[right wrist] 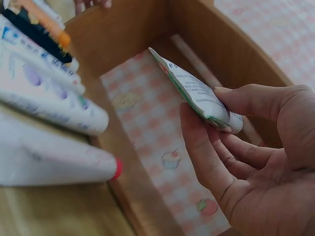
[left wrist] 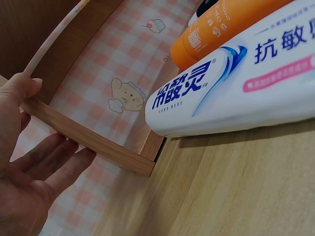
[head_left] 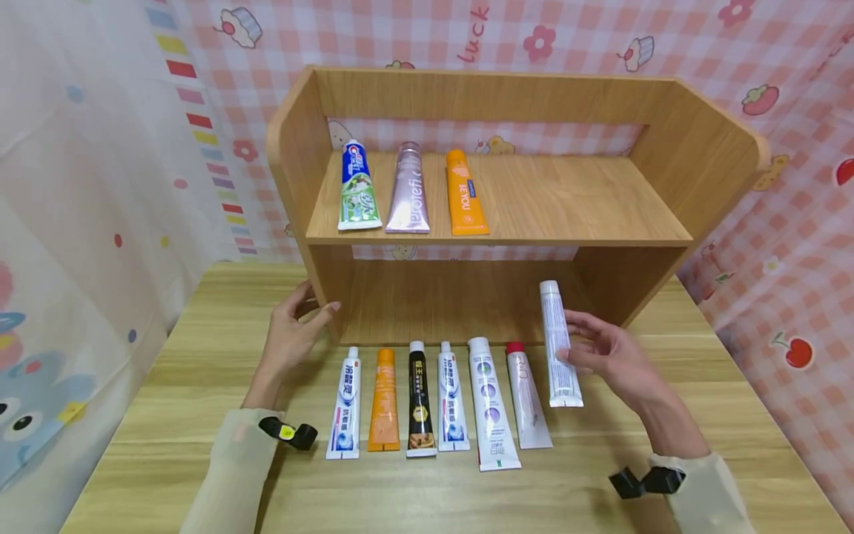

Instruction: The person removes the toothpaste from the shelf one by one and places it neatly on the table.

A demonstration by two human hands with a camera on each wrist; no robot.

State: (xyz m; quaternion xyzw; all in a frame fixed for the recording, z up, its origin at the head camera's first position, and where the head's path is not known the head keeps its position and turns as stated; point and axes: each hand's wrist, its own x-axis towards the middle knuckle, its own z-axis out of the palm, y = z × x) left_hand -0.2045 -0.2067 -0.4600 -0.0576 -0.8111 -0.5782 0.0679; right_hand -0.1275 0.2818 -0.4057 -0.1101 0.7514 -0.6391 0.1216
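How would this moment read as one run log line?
left hand: grips shelf side | right hand: pinches white tube | upper tier: three tubes | table: six tubes

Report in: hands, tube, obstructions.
Left hand gripping shelf's side panel. Right hand pinching white tube above table. Six other tubes lined up on table; no obstruction seen.

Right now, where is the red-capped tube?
In the head view, the red-capped tube lies on the table before the shelf, between the big white tube and the held tube in the right hand.
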